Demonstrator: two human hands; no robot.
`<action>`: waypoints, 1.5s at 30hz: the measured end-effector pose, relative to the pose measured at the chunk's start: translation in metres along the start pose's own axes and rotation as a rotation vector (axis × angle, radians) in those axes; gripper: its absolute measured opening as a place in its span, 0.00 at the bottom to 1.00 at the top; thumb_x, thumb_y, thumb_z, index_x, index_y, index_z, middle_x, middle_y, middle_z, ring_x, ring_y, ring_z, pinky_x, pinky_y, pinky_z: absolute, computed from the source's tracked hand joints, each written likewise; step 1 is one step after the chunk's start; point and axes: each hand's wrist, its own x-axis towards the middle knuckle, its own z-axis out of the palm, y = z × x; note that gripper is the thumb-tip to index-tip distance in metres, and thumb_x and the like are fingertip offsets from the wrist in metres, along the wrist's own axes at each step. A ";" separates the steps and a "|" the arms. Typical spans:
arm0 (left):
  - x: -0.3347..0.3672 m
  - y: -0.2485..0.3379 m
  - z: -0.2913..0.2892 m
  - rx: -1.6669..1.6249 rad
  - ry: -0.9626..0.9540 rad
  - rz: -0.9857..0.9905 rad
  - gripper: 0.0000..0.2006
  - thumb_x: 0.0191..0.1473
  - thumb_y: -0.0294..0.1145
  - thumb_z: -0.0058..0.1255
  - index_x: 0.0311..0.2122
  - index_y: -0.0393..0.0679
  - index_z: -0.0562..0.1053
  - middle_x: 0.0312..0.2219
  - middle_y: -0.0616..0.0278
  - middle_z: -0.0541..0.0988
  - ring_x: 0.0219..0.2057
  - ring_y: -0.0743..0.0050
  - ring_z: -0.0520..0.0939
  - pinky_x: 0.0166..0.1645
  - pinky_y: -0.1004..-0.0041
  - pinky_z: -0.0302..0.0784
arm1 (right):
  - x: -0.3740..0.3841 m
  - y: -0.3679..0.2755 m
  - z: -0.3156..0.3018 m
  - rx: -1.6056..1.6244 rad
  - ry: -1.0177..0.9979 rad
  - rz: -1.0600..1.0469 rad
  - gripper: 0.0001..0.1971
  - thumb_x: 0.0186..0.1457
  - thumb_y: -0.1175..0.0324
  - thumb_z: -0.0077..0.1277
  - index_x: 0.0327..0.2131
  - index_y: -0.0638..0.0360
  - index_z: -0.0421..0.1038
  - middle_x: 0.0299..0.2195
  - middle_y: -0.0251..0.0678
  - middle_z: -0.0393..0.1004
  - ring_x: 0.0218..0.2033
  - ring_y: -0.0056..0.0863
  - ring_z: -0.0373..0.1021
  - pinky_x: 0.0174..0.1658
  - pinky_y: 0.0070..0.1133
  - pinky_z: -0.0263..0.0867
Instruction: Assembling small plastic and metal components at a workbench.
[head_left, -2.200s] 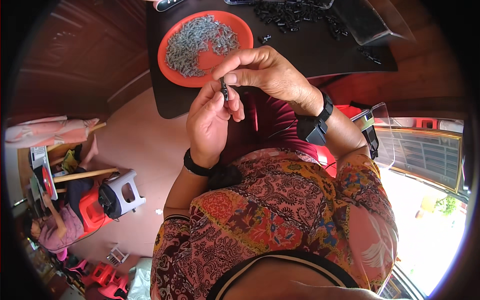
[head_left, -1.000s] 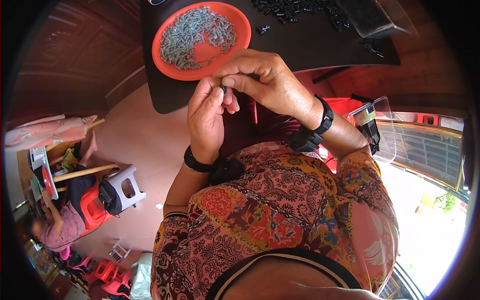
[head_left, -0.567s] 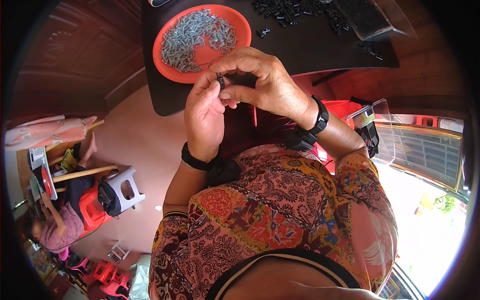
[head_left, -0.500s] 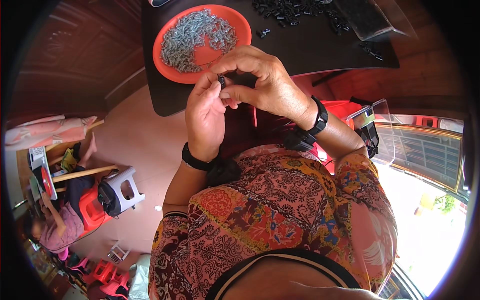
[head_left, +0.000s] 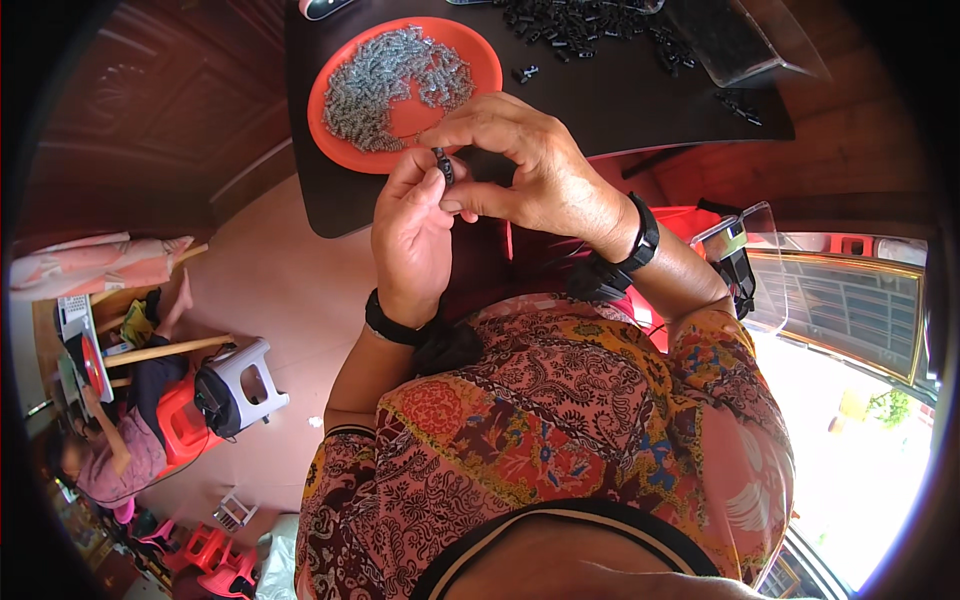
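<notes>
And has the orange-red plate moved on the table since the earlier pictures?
No: the orange-red plate keeps its place against the left edge and near corner of the black table.

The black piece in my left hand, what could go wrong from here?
The black piece might slip, since your left hand only pinches it. Held near the edge of the table, it could drop to the floor. Your right hand looks close to the red plate; a knock might scatter the springs.

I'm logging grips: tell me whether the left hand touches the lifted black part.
Touching: the head view shows the left hand pinching the lifted black part, thumb against it.
</notes>
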 end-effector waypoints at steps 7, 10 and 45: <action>0.000 -0.004 0.002 0.037 0.041 0.012 0.08 0.60 0.33 0.40 0.36 0.39 0.66 0.32 0.62 0.71 0.30 0.77 0.73 0.37 0.75 0.66 | -0.004 -0.001 0.001 -0.168 -0.033 -0.048 0.18 0.36 0.72 0.61 0.37 0.56 0.73 0.32 0.33 0.73 0.35 0.35 0.70 0.38 0.27 0.69; -0.001 -0.005 0.007 0.013 0.053 0.005 0.08 0.60 0.33 0.38 0.36 0.39 0.66 0.30 0.62 0.71 0.29 0.77 0.73 0.37 0.75 0.66 | -0.005 -0.001 0.002 -0.230 -0.041 -0.096 0.19 0.38 0.71 0.61 0.38 0.58 0.72 0.33 0.35 0.73 0.34 0.36 0.70 0.38 0.28 0.69; -0.005 0.012 -0.006 0.096 0.011 0.091 0.10 0.61 0.33 0.36 0.36 0.38 0.66 0.29 0.58 0.72 0.27 0.71 0.73 0.34 0.74 0.67 | 0.041 0.090 -0.198 -0.843 0.088 0.257 0.09 0.49 0.67 0.57 0.34 0.57 0.76 0.30 0.38 0.77 0.31 0.34 0.74 0.36 0.25 0.70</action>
